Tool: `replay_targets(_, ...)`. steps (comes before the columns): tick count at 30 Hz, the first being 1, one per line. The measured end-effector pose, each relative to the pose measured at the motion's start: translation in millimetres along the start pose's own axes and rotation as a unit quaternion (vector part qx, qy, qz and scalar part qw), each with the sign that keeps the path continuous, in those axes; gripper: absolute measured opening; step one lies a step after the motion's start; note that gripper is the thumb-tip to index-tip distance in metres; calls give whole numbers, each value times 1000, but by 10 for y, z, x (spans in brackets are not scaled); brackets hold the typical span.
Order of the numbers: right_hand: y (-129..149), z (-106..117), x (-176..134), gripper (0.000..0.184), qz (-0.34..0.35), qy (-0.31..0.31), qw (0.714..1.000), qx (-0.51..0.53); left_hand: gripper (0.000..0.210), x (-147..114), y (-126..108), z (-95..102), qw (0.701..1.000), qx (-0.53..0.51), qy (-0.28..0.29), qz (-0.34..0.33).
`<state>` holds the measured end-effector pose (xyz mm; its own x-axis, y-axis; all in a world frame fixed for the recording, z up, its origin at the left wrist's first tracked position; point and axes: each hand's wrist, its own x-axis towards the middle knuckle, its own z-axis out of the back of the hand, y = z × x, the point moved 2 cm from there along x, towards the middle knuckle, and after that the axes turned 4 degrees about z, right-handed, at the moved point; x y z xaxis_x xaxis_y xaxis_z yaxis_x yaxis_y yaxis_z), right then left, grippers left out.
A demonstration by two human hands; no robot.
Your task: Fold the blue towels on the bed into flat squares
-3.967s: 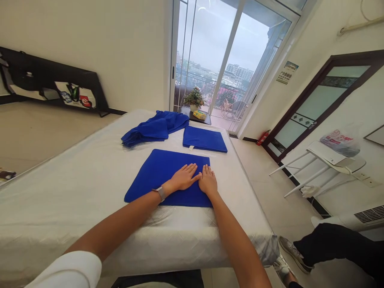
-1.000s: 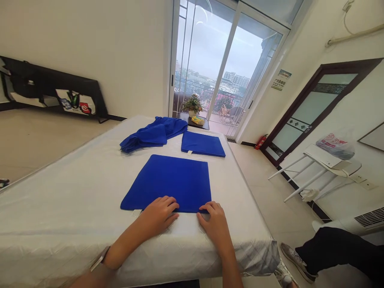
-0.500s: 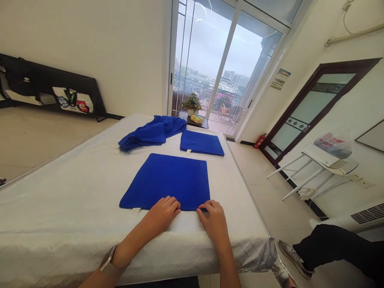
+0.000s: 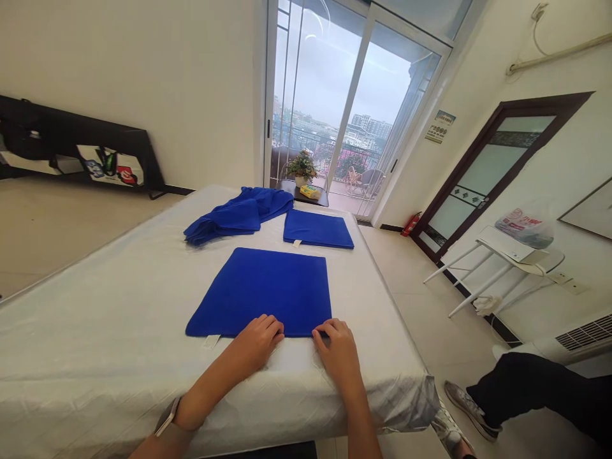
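Note:
A flat, square blue cushion cover [image 4: 268,287] lies near the front of the white-covered table [image 4: 143,299], a white tag [image 4: 211,342] sticking out at its near left. My left hand [image 4: 262,335], with a watch on the wrist, has its fingers curled closed on the near edge. At the near right corner, my right hand [image 4: 335,338] pinches the same cover between thumb and fingers. The undersides of the fingers are hidden. Beyond it rest a neat blue stack [image 4: 318,229] with a small tag and a crumpled pile of blue cloth [image 4: 229,213].
A small dark table with a potted plant [image 4: 302,167] and a yellow packet [image 4: 310,192] stands past the far end. On the right are a white stool with a plastic bag [image 4: 523,226] and a person's leg in dark trousers [image 4: 530,389]. A black rack [image 4: 138,143] stands left.
The view has shifted slightly, so everything sits a little further left. Both hands keep the same places on the cover's near edge, and the cover lies as before.

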<state>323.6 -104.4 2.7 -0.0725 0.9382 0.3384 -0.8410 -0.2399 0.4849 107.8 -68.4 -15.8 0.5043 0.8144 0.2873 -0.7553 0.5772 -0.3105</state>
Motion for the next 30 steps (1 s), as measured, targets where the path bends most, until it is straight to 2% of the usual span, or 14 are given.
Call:
replay_targets(7, 17, 17, 3, 15, -1, -3, 1000, -7, 23, 13, -111, 208, 999, 9, 33, -17)
replay_targets(11, -13, 2, 3, 26, 12, -21, 1000, -16, 28, 169, -296, 286, 996, 35, 34, -70)
replay_targets(14, -45, -34, 11, 40, 30, -8, 999, -26, 35, 425, -413, 163, 990, 45, 2, -134)
replay_targets(17, -70, -86, 26, 49, 31, 30, 998, -40, 50, 680, -410, -94, 985, 52, -18, -165)
replay_targets(20, -87, -134, 37, 49, 10, 66, 996, -66, 62, 778, -286, -322, 989, 60, 9, -137)
replay_targets(23, -87, -153, 42, 50, 10, 76, 993, -86, 67, 641, -71, -356, 992, 61, 42, -98)
replay_targets(26, -80, -144, 44, 50, 9, 80, 992, -97, 68, 308, 269, -185, 995, 73, 64, -40)
replay_targets(30, -61, -128, 46, 50, 4, 86, 991, -102, 68, -274, 835, 108, 987, 117, 65, 84)
